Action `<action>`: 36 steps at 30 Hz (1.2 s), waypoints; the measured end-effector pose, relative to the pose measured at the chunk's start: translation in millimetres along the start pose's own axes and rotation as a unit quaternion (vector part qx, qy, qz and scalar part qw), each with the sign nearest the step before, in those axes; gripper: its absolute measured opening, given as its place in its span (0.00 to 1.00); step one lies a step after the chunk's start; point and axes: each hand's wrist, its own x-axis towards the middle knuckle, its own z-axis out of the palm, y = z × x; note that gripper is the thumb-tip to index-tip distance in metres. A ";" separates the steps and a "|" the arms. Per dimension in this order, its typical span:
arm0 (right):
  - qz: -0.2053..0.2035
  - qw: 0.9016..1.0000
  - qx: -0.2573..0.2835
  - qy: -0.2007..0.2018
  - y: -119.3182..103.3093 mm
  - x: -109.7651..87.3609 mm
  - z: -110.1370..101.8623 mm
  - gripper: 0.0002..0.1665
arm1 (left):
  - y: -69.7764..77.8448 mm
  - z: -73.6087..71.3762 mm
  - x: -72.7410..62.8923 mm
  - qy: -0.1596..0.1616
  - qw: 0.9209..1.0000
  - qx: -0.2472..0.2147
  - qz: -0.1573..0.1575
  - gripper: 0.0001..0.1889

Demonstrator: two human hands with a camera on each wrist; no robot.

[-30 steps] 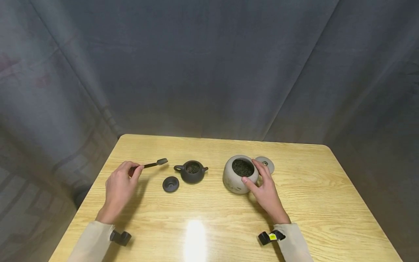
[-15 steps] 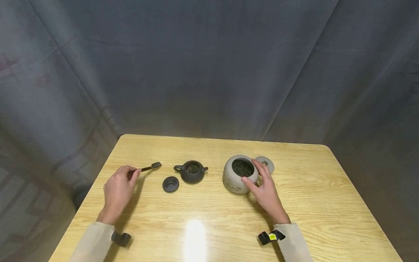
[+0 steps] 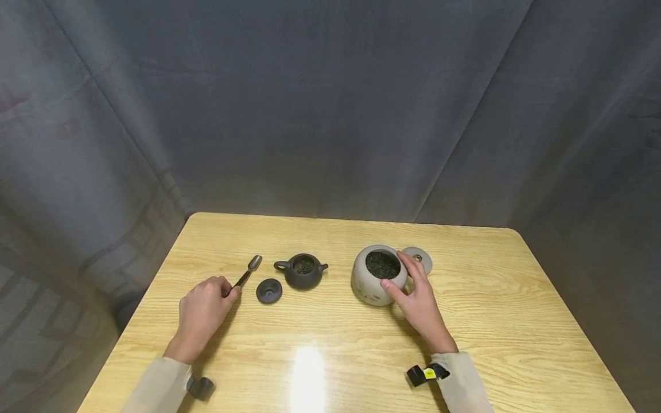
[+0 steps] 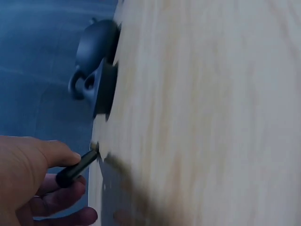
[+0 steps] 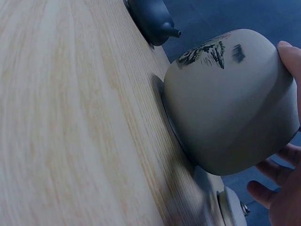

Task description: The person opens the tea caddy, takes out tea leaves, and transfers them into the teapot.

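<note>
My left hand (image 3: pixel 205 310) pinches the dark handle of a small tea scoop (image 3: pixel 254 264), whose bowl points away toward the back of the table. In the left wrist view the end of the scoop's handle (image 4: pixel 70 175) shows between thumb and fingers. My right hand (image 3: pixel 417 301) grips the rim and side of a round grey tea jar (image 3: pixel 368 291), thumb at the near rim. Dark loose tea leaves (image 3: pixel 383 264) lie inside the jar. A painted landscape marks the jar's wall (image 5: pixel 225 99) in the right wrist view. Between the hands stands a dark uncovered teapot (image 3: pixel 303 279) with tea leaves in it.
The teapot's lid (image 3: pixel 269 291) lies on the wooden table (image 3: pixel 361 355), just left of and nearer than the pot. The jar's grey lid (image 3: pixel 420 259) rests behind the right hand. Grey curtains (image 3: pixel 330 115) hang beyond the table's back edge.
My left hand has moved right and nearer to me; the scoop has swung to point more away from me. The right hand, jar and teapot have stayed put.
</note>
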 end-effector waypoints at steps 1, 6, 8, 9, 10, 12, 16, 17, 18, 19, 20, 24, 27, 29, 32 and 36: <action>0.000 1.000 0.000 0.000 -0.2 0.0 0.2 0.46 | 1.5 1.8 -0.5 -0.003 1.000 0.003 0.002 0.12; 0.001 1.000 -0.001 -0.001 -0.1 0.3 1.2 0.46 | 6.5 8.6 -3.3 -0.020 1.000 0.015 0.011 0.12; 0.002 1.000 0.000 -0.001 -0.4 0.7 1.5 0.46 | 7.6 10.1 -4.3 -0.028 0.999 0.022 0.013 0.13; 0.002 1.000 0.001 -0.002 -0.4 0.8 1.7 0.46 | 7.9 10.5 -4.8 -0.032 0.999 0.024 0.013 0.13; 0.003 1.000 0.001 -0.003 -0.5 0.9 1.8 0.46 | 8.4 10.6 -5.4 -0.037 0.999 0.027 0.013 0.13; 0.002 1.000 0.002 -0.004 -0.9 0.7 2.1 0.46 | 9.2 10.2 -6.4 -0.044 0.998 0.032 0.016 0.13; 0.003 1.000 0.003 -0.004 -1.1 -0.2 2.3 0.46 | 10.2 8.6 -7.8 -0.056 0.997 0.040 0.022 0.13; 0.003 1.000 0.003 -0.004 -1.4 -0.4 2.3 0.46 | 10.2 8.3 -8.0 -0.059 0.997 0.043 0.022 0.13; 0.004 1.000 0.002 -0.005 -1.5 -0.4 2.3 0.45 | 10.2 7.9 -8.2 -0.063 0.997 0.045 0.021 0.13; 0.005 1.000 0.003 -0.006 -1.8 -0.5 2.2 0.45 | 10.1 7.5 -8.4 -0.068 0.996 0.046 0.020 0.14; 0.007 1.000 0.003 -0.007 -2.5 -0.5 2.1 0.45 | 10.1 7.0 -8.5 -0.072 0.996 0.049 0.018 0.14; 0.020 1.000 0.008 -0.013 -4.6 -0.5 1.0 0.45 | 10.5 5.3 -7.9 -0.083 0.995 0.053 0.012 0.16; 0.036 0.999 0.013 -0.018 -7.3 -0.6 -1.3 0.47 | 11.0 3.7 -7.4 -0.081 0.995 0.049 0.012 0.17; 0.042 0.999 0.013 -0.018 -9.8 -0.6 -4.1 0.48 | 11.1 2.1 -7.3 -0.076 0.996 0.046 0.013 0.17; 0.040 0.999 0.015 -0.009 -16.1 -0.5 -9.1 0.49 | 11.9 -1.1 -7.1 -0.059 0.997 0.041 0.020 0.16; 0.014 1.000 0.014 0.015 -28.8 -1.6 -13.4 0.48 | 14.1 -5.5 -6.3 -0.022 0.999 0.032 0.036 0.14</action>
